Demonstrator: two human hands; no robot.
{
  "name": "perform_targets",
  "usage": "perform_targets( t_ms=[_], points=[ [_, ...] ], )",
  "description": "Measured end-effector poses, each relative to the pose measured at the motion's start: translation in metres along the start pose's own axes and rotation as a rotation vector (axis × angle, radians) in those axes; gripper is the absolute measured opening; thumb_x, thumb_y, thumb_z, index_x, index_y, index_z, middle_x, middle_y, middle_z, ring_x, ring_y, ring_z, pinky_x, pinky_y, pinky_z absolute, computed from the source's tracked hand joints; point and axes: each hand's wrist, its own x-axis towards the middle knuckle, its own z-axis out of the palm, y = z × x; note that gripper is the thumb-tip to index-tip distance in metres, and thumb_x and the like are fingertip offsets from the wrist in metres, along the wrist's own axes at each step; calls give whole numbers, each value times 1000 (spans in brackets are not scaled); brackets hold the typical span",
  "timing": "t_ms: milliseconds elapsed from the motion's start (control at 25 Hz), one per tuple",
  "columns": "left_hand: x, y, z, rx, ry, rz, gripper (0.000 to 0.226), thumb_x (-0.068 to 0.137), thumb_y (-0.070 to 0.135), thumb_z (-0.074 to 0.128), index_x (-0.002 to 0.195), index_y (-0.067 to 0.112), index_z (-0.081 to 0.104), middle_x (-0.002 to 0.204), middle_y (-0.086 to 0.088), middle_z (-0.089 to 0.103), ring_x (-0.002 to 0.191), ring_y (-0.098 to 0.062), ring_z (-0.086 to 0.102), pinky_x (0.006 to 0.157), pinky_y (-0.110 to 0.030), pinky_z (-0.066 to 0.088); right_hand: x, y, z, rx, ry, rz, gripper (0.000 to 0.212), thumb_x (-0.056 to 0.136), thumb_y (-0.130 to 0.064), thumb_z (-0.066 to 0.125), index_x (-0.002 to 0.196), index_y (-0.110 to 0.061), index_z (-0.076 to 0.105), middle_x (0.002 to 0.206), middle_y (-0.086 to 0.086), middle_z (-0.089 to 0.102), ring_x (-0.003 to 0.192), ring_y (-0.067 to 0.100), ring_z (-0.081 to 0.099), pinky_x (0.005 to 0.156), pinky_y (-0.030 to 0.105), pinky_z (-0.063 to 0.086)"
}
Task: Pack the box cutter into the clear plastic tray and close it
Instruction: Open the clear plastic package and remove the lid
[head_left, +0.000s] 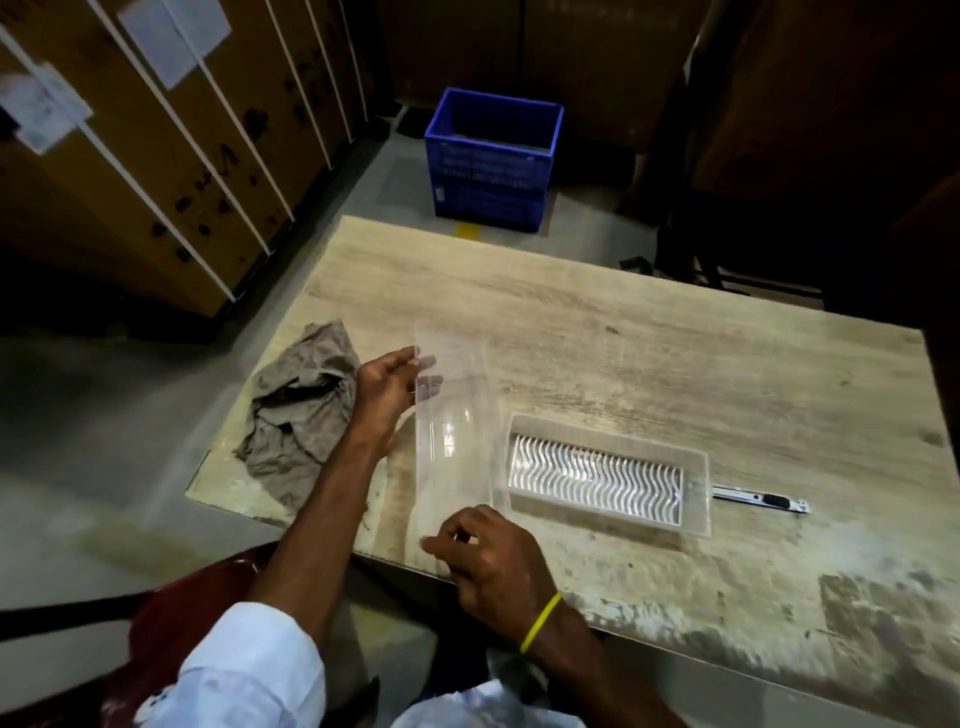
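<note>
1. Both hands are on the lid (453, 415), a clear plastic piece held up off the table (649, 332), long axis running from the near edge toward the far edge.
2. Left hand (387, 387): fingers curled round the lid's far-left end, thumb on top, fingertips visible through the plastic. Closed on it, not tight by the look.
3. Right hand (488, 553): pinching the lid's near end close to the table's near edge, fingers bent. Neither hand is free.
4. Tray (608, 473): open, flat on the table, just right of the lid, w/ a wavy-ribbed floor. Nothing in it.
5. Cutter (761, 500): lies on the table just beyond the tray's right end, toward the right edge. Can't tell if its tip touches the tray wall.
6. Key relation: the cutter's long axis runs left-right, roughly in line w/ the tray's long axis, so it looks like it needs little or no turning to go in.
7. Cutter is to the right of both hands, tray in between. Right hand is nearer; left would have to cross over the tray.
8. Judgement: the lid is in hand but the cutter isn't packed yet, so the right hand prob. has to let go of the lid first, then reach right past the tray.
9. Rag (301, 410) sits at the left edge, well apart from the tray, not in the way.
</note>
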Motion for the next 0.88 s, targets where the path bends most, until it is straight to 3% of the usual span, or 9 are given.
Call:
perform_targets(
  t_ms=[160, 280, 360, 520, 640, 680, 760, 880],
  points=[
    [4, -34, -31, 158, 78, 35, 34, 89, -3, 66, 123, -8, 64, 98, -18, 73, 65, -9, 74, 61, -22, 60, 23, -1, 50, -102, -143, -14, 41, 60, -12, 76, 98, -25, 74, 86, -4, 68, 70, 20, 60, 46, 23, 41],
    [11, -61, -52, 313, 164, 88, 38, 80, 3, 76, 117, 1, 71, 99, -17, 75, 80, -18, 70, 72, -31, 59, 38, 0, 79, -137, -220, 10, 36, 59, -18, 84, 94, -24, 76, 82, -2, 68, 67, 22, 62, 41, 23, 39],
    [14, -72, -57, 413, 200, 90, 39, 78, 3, 79, 117, 3, 73, 96, -13, 75, 79, -19, 67, 78, -34, 59, 44, 1, 94, -192, -293, 43, 32, 57, -21, 86, 87, -24, 76, 78, -2, 67, 65, 22, 63, 39, 22, 37],
    [18, -84, -50, 555, 172, 114, 32, 79, -1, 77, 111, 0, 75, 79, -5, 66, 69, -16, 58, 69, -28, 54, 39, 12, 115, -264, -386, 82, 24, 59, -17, 78, 83, -22, 75, 75, 0, 65, 65, 24, 63, 39, 24, 36],
    [20, -90, -48, 688, 165, 186, 9, 75, 7, 77, 83, 11, 76, 70, -5, 63, 64, -20, 57, 68, -39, 55, 40, 16, 118, -241, -443, 122, 29, 54, -16, 77, 82, -21, 73, 76, 1, 63, 66, 26, 63, 40, 25, 36],
    [21, -93, -48, 741, 177, 209, 6, 74, 7, 78, 78, 6, 75, 69, -10, 65, 66, -24, 59, 69, -39, 53, 42, 16, 118, -224, -458, 150, 27, 54, -18, 80, 80, -22, 72, 75, 2, 62, 66, 26, 63, 41, 25, 36],
    [21, -95, -45, 814, 198, 246, 14, 71, 7, 80, 73, -3, 69, 69, -16, 65, 70, -31, 61, 67, -37, 50, 42, 17, 119, -193, -472, 189, 26, 55, -19, 81, 79, -24, 70, 76, 2, 61, 69, 26, 63, 42, 25, 41],
    [20, -92, -43, 812, 220, 247, 14, 71, 9, 81, 78, 2, 70, 76, -15, 67, 74, -31, 63, 71, -35, 50, 43, 18, 115, -124, -472, 236, 28, 67, -16, 67, 93, -24, 71, 88, 4, 63, 86, 30, 64, 53, 32, 53]
  ],
)
